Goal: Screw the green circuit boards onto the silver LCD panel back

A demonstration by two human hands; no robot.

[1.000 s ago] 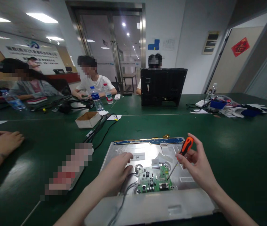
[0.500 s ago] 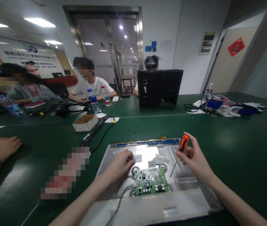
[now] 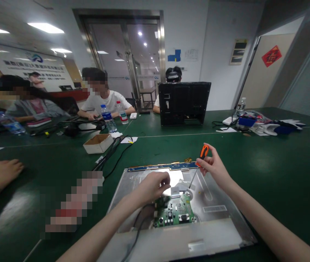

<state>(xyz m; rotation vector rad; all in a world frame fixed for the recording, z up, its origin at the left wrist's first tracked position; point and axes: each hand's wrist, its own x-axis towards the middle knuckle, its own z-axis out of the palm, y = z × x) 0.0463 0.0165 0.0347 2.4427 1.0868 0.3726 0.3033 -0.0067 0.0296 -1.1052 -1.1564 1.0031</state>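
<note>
A metal display panel point(image 3: 217, 229) lies flat in front of me, with a green circuit board point(image 3: 175, 211) on its middle and a blue strip board point(image 3: 155, 167) along its far edge. My right hand point(image 3: 212, 163) grips an orange and black screwdriver point(image 3: 204, 151) by the handle. Its shaft slants down to the left, the tip near the board's upper right corner. Over the upper left corner of the green board is my left hand point(image 3: 156, 187), its fingers curled together; what they hold, if anything, is hidden. Dark cables point(image 3: 137, 233) run down from the board's left side.
Another person's hands point(image 3: 4, 174) rest on the green table at the left. A small open box point(image 3: 98, 143), black cables and bottles point(image 3: 108, 118) stand beyond the panel. Farther back are an upright black monitor frame point(image 3: 183, 103), gloves point(image 3: 266, 127) and seated people.
My right hand has moved left with the screwdriver, bringing its tip to the board's upper right corner. My left hand has shifted right, over the board's upper left corner.
</note>
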